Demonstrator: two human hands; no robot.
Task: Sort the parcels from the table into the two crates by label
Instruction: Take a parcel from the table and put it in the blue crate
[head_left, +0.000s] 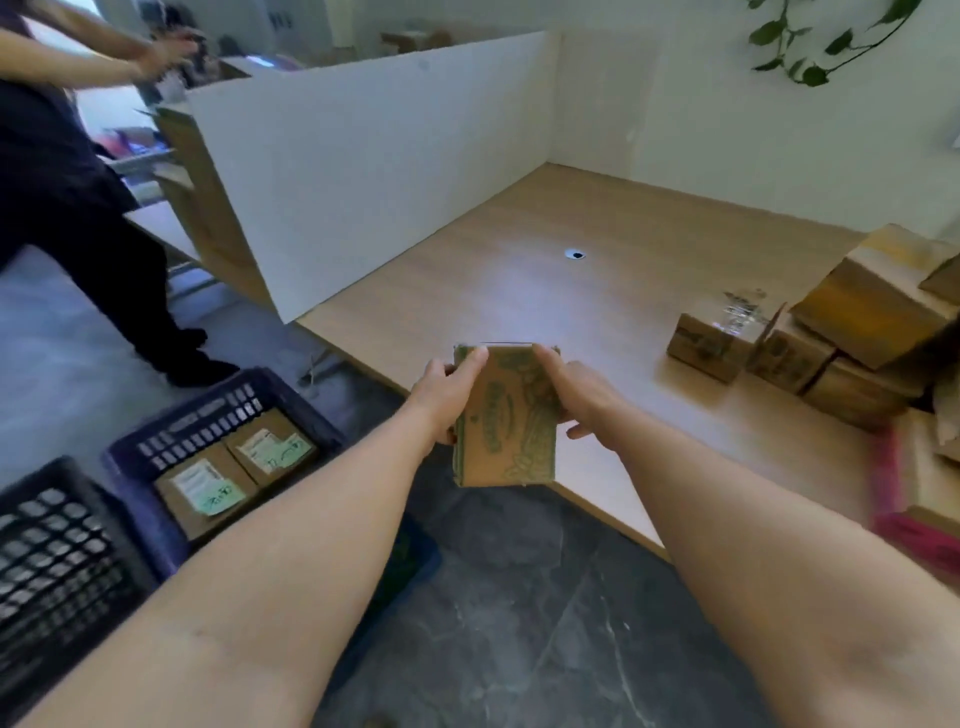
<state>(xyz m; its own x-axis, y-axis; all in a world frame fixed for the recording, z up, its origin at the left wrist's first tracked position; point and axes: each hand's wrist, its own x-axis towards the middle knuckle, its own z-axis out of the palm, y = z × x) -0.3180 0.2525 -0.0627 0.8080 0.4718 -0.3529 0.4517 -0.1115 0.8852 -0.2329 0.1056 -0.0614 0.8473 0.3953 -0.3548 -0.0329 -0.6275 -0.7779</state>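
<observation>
Cardboard, stiff and judged light, the parcel (506, 421) is held over the edge of the surface (519, 270), clasped at its long sides by the left grip (445, 397) and the right grip (579, 397).

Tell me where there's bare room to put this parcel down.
The table is bare from the white partition across to the stacked parcels. Its right end is crowded. The purple crate holds two parcels.

Nothing reads clearly: the green print on the held box (506, 415) is blurred, and the labels (210, 488) on two parcels (270, 449) in the blue crate (208, 410) are illegible.
</observation>
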